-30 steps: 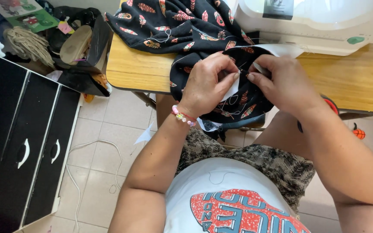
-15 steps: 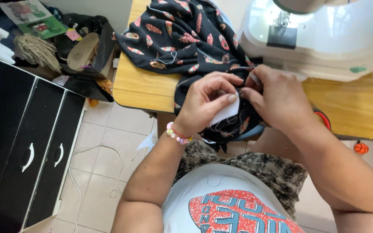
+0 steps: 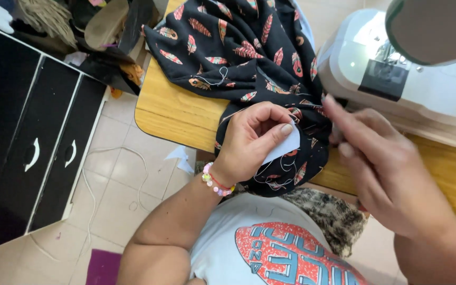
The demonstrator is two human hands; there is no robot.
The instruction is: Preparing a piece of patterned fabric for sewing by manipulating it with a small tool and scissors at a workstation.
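Note:
My left hand (image 3: 252, 138) pinches a fold of black fabric with a feather print (image 3: 244, 50), thumb pressed on a small white patch (image 3: 283, 148) sewn to it. Loose white threads hang below the patch. The fabric spreads over the wooden table (image 3: 178, 113) and drops off its front edge toward my lap. My right hand (image 3: 383, 166) is blurred, just right of the fabric, fingers extended toward the base of the white sewing machine (image 3: 402, 79). Whether it holds anything cannot be seen.
A black cabinet with white curved handles (image 3: 27, 142) stands at the left. Shoes and clutter (image 3: 106, 26) lie beyond it. A white cord (image 3: 88, 190) trails over the tiled floor, and a scrap of paper (image 3: 183, 158) lies under the table edge.
The view has moved closer to the table. My right hand has come off the fabric and shifted right toward the sewing machine. My left hand keeps its grip on the fabric.

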